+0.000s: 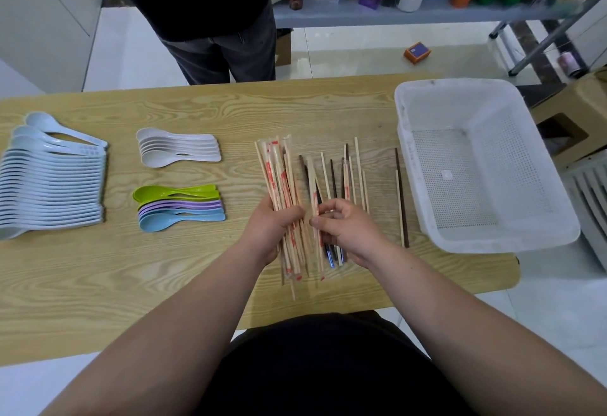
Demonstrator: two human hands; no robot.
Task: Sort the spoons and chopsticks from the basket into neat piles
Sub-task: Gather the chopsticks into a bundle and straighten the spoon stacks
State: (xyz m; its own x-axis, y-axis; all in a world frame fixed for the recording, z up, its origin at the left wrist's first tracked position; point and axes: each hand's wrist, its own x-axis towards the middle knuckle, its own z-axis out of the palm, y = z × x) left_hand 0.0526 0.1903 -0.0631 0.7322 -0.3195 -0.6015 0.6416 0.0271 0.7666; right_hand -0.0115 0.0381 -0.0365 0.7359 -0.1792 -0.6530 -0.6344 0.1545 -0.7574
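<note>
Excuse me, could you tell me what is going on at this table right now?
A person is sorting cutlery by hand. The left hand holds a bundle of wrapped chopsticks, while the right hand picks through the loose chopsticks beside it. The spoons already lie in three piles on the wooden table: pale blue spoons far left, white spoons, and coloured spoons. The white basket on the right looks empty. Another person stands across the table.

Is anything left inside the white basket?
Nothing shows inside the white basket: only its bare perforated floor and walls. Its near rim hides a thin strip of floor, so that strip cannot be checked.
</note>
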